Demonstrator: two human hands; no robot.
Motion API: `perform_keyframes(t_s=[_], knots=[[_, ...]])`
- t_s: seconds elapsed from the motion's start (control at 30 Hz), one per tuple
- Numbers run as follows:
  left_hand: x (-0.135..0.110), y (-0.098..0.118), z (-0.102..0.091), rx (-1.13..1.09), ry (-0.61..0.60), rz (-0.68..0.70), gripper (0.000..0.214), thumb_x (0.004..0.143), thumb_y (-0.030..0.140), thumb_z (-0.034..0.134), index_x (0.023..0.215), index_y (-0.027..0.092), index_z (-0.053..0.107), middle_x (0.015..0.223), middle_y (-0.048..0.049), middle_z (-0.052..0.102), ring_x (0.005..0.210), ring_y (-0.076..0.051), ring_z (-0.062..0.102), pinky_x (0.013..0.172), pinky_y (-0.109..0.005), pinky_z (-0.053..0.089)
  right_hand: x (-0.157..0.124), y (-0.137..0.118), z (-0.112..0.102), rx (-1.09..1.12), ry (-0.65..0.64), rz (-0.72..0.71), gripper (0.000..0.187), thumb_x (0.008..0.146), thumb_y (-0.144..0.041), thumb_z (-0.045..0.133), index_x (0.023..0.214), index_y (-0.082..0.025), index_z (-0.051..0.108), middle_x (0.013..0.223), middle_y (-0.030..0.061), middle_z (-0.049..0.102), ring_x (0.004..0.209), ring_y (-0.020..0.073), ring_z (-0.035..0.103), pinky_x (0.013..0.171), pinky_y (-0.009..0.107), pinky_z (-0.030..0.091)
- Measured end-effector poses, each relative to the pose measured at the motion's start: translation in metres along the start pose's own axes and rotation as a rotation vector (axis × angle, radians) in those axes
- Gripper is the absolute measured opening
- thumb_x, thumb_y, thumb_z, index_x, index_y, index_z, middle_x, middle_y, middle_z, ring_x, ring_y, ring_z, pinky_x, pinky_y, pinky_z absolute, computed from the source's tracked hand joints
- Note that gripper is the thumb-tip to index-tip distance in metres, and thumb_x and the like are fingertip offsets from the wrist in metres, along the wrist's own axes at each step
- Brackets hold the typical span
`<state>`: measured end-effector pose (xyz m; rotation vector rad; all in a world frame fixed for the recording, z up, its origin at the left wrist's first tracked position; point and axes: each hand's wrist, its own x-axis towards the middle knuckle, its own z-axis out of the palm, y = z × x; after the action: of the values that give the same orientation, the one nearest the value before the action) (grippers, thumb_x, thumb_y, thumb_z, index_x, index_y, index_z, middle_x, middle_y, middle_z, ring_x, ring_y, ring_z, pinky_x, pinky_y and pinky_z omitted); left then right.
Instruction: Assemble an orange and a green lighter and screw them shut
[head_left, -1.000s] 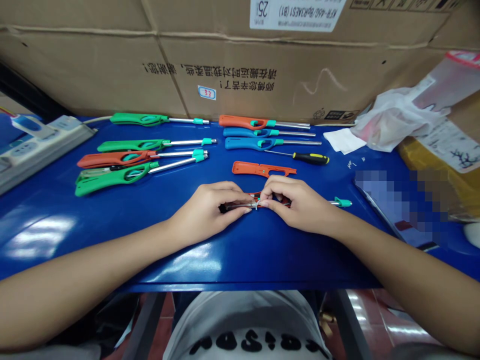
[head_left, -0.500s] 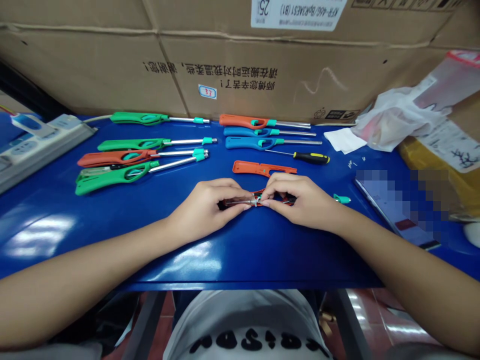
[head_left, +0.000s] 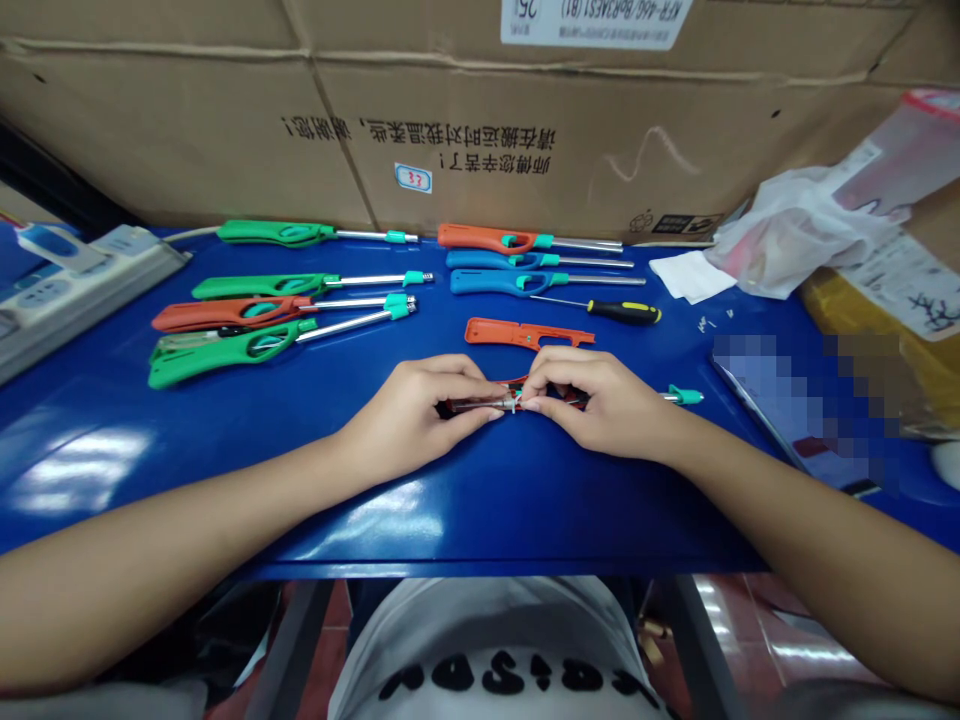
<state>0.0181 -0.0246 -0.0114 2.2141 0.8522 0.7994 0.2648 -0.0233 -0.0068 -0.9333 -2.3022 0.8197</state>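
Note:
Both my hands meet at the middle of the blue table (head_left: 465, 500), pinched on an opened red lighter (head_left: 517, 392) that lies flat. My left hand (head_left: 420, 412) grips its handle end, where a clear fuel tube (head_left: 474, 405) shows. My right hand (head_left: 600, 400) holds the middle part with fingertips pressed on a small piece inside. The lighter's metal rod ends in a teal tip (head_left: 684, 396) that sticks out to the right of my right hand. A loose orange half shell (head_left: 525, 334) lies just beyond my fingers.
Several green and red lighters (head_left: 247, 330) lie at the left, and orange and blue lighters (head_left: 517, 262) at the back centre. A black-and-yellow screwdriver (head_left: 615, 312) rests nearby. A power strip (head_left: 75, 285) sits far left. Cardboard boxes (head_left: 480, 120) wall the back; plastic bags (head_left: 802, 235) lie right.
Hardly anything has moved; my hands stay pinched on the opened lighter, with slight finger shifts and a small drift of the view.

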Motion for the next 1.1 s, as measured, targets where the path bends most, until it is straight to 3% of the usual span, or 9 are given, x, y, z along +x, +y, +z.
perform_keyframes(t_s=[0.57, 0.7, 1.1], knots=[[-0.0001, 0.0012, 0.0027, -0.006, 0.015, -0.01, 0.024, 0.09, 0.018, 0.075, 0.114, 0.019, 0.079, 0.096, -0.0048, 0.075, 0.083, -0.012, 0.072, 0.076, -0.021, 0.056, -0.0002, 0.0035, 0.0013, -0.006, 0.016, -0.01, 0.01, 0.094, -0.014, 0.063, 0.087, -0.017, 0.068, 0.088, 0.0036, 0.068, 0.082, 0.0138, 0.063, 0.074, 0.027, 0.048], [0.0009, 0.0007, -0.0007, 0.013, 0.009, -0.01, 0.024, 0.092, 0.021, 0.073, 0.115, 0.019, 0.079, 0.098, -0.0059, 0.075, 0.084, -0.014, 0.072, 0.075, -0.022, 0.057, -0.0009, 0.0045, 0.0006, -0.012, 0.022, -0.014, 0.001, 0.091, -0.016, 0.068, 0.091, -0.017, 0.069, 0.089, 0.0032, 0.065, 0.08, 0.0134, 0.062, 0.071, 0.026, 0.048], [-0.0004, -0.0007, -0.0009, 0.013, -0.007, -0.012, 0.024, 0.091, 0.019, 0.073, 0.115, 0.021, 0.079, 0.099, -0.0052, 0.075, 0.084, -0.012, 0.071, 0.071, -0.02, 0.056, -0.0001, 0.0033, 0.0016, -0.039, 0.026, -0.068, 0.01, 0.095, -0.015, 0.064, 0.087, -0.016, 0.069, 0.086, 0.0038, 0.067, 0.082, 0.014, 0.063, 0.071, 0.026, 0.047]])
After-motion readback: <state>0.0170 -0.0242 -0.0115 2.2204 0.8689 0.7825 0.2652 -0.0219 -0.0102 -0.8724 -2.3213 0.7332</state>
